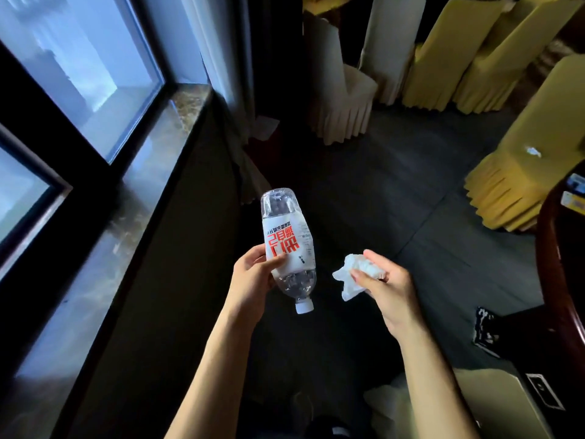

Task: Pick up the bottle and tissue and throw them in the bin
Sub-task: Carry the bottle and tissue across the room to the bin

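Nearest me, my left hand [253, 274] had its fingers [275, 264] clamped on the bottle [288, 248], held cap-down; it looked nearly empty, light, slick, easily crushed. To its right, my right hand [386, 286] pinched the crumpled tissue [351, 277], soft and weightless. I saw no bin.

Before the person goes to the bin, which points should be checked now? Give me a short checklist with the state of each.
1. Bottle held in left hand: ok, fingers wrap its label.
2. Cap on the bottle: ok, white cap in place, pointing toward the person.
3. Tissue held in right hand: ok, crumpled, pinched by the fingers.
4. Bin located: cannot tell, none clearly in view.
5. Floor ahead free to walk: ok, bare between the window wall and the covered chairs.
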A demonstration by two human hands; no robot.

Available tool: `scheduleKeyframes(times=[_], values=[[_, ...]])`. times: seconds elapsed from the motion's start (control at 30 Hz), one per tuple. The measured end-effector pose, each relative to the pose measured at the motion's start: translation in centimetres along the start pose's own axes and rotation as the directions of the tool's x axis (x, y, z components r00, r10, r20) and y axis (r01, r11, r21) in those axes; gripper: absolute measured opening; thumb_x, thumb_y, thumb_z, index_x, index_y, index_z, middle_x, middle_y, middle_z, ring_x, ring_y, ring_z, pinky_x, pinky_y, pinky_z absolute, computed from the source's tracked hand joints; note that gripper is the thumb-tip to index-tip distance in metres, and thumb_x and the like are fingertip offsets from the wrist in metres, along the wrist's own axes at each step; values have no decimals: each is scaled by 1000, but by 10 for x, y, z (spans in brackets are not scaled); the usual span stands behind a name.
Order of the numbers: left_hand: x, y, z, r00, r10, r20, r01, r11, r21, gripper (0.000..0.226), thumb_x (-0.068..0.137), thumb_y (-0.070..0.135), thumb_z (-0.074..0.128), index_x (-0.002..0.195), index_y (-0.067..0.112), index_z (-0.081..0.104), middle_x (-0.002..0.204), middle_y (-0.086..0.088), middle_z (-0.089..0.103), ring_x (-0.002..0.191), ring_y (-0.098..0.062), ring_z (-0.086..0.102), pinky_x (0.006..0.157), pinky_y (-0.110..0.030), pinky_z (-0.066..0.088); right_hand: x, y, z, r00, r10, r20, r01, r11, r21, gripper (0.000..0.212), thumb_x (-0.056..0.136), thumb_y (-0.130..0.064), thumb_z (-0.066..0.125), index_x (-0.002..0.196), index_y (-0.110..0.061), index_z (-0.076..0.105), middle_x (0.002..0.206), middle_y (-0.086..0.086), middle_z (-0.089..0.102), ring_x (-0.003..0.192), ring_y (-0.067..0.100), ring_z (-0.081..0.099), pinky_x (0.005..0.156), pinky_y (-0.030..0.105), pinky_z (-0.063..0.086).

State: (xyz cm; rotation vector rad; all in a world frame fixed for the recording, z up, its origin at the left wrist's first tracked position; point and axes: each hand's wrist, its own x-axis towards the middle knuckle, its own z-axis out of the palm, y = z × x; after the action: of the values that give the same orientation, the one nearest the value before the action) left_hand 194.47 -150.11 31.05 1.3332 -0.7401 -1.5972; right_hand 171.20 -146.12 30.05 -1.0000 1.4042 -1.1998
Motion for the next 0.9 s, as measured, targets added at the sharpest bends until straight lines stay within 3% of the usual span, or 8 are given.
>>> scheduleKeyframes(times=[0.07,0.17,0.23,0.33,0.5,0.67,0.8,0.9], values=[[28,7,1,1000,-18,1,18,1000,-17,28,90,3,67,119,1,68,111,-15,77,101,-29,75,72,-31,61,24,-6,7,1000,8,-26,-7,1000,28,14,94,6,63,102,14,56,81,8,78,80,35,75,78,32,58],[74,20,3,998,-60,33,61,998,-12,28,91,4,66,119,2,68,114,-17,75,104,-32,73,78,-37,59,65,-10,18,989,63,-134,-57,997,45,23,93,9,62,115,8,61,86,-5,80,85,7,75,74,19,59],[107,31,7,995,-75,66,74,997,6,28,91,5,67,119,2,68,115,-17,75,105,-32,73,82,-40,58,95,-12,26,968,96,-232,-76,993,94,32,91,6,66,117,-13,70,105,0,78,100,10,73,82,23,59],[157,56,15,989,-71,133,67,997,30,29,91,5,67,120,4,68,114,-14,76,106,-30,73,89,-44,58,139,-22,41,936,96,-339,-43,986,158,36,91,9,65,103,-24,74,115,-5,73,114,10,67,97,30,54],[223,98,30,968,-82,237,69,996,64,29,91,5,66,119,5,68,113,-11,76,105,-27,74,82,-37,55,189,-40,61,855,105,-509,15,974,226,32,91,3,68,100,-26,76,120,-8,71,123,13,63,108,39,49],[275,124,48,950,-78,301,60,996,70,28,90,4,66,118,3,68,111,-12,77,102,-27,75,74,-32,57,229,-57,61,783,74,-618,54,981,186,26,92,-2,69,107,-22,77,112,1,78,110,18,71,103,39,52],[308,135,70,938,-99,333,73,993,91,28,90,4,67,118,4,68,111,-13,77,103,-30,74,79,-40,58,255,-65,50,763,45,-645,95,979,180,29,93,-1,66,111,-22,75,112,0,77,110,17,71,91,26,52],[333,139,95,929,-109,354,75,991,107,28,91,4,66,118,2,67,112,-15,76,105,-33,73,90,-48,58,275,-61,31,741,54,-670,108,974,198,38,92,-1,68,126,-17,70,123,1,74,115,15,68,99,28,50]])
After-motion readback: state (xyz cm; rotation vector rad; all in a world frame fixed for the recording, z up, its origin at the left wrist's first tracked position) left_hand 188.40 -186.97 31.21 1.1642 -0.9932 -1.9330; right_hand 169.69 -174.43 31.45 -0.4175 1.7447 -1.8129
